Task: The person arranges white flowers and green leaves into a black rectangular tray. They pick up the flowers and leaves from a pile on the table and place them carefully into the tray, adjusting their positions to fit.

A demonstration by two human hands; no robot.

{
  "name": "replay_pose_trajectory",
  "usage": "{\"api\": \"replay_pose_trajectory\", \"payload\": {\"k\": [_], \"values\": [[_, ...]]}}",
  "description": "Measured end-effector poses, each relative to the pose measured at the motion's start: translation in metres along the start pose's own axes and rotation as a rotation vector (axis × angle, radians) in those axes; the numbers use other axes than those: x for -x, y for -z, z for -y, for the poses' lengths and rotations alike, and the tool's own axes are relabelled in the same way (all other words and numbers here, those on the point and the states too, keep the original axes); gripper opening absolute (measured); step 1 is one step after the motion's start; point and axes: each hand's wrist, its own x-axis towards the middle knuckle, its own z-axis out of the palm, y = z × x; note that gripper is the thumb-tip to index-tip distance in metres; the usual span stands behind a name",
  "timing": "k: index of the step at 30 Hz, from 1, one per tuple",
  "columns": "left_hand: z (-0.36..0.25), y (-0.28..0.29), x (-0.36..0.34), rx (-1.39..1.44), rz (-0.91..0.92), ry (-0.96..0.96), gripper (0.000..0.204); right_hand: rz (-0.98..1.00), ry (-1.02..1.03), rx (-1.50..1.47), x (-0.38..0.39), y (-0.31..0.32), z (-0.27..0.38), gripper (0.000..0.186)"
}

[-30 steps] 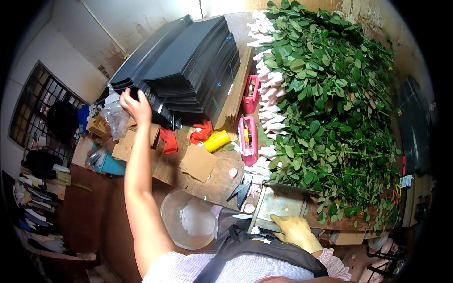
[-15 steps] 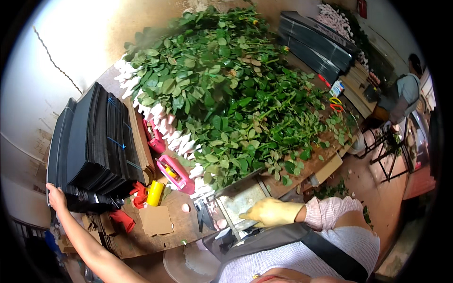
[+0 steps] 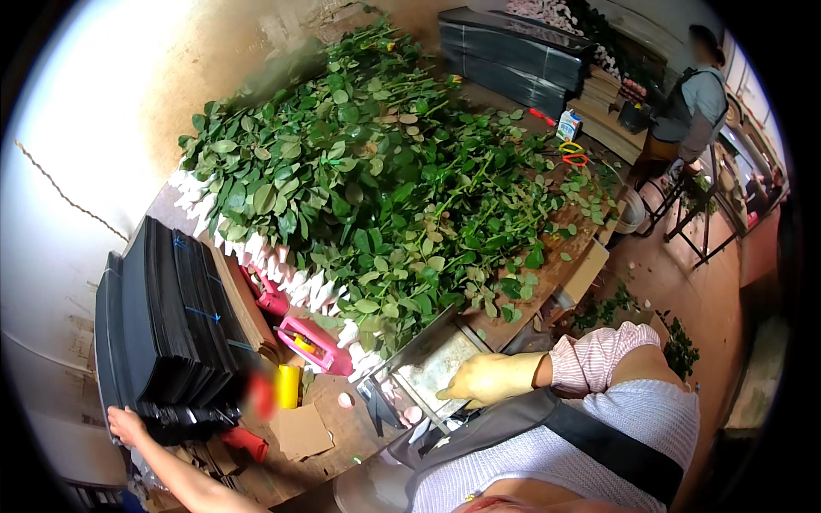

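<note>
At the lower left, my left hand (image 3: 126, 425) has its fingers closed on the edge of a stack of black sheets (image 3: 158, 316). My right hand (image 3: 483, 376), in a pale yellow glove, lies on a shallow metal tray (image 3: 428, 355) with fingers extended and apparently nothing held. Beside the tray are dark scissors (image 3: 379, 409), a pink tape dispenser (image 3: 329, 359), a yellow cylinder (image 3: 288, 386) and a cardboard square (image 3: 299, 432). A large heap of leafy rose stems (image 3: 368, 205), their ends capped with white sleeves (image 3: 299, 282), covers most of the table.
A co-worker (image 3: 693, 107) stands at the upper right by a metal frame (image 3: 697, 231). Wrapped dark stacks (image 3: 513, 68) and loop-handled scissors (image 3: 571, 154) are on the far table. A bucket (image 3: 631, 209) sits beside the table's right edge, and fallen leaves (image 3: 680, 342) are below.
The view has swung right, bringing the co-worker into sight. My left hand has moved along the black stack to its lower left edge. My gloved right hand still rests on the tray.
</note>
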Motion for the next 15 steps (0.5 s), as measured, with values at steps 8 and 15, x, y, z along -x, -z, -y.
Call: {"api": "replay_pose_trajectory", "payload": {"k": [8,15], "values": [[0.002,0.026,-0.004,-0.071,0.229,0.029,0.032,0.084,-0.045,-0.050,0.000,0.002,0.002,0.053],[0.018,0.032,0.017,0.051,-0.241,-0.357,0.054,0.032,0.015,-0.016,-0.006,-0.007,-0.004,0.053]]}}
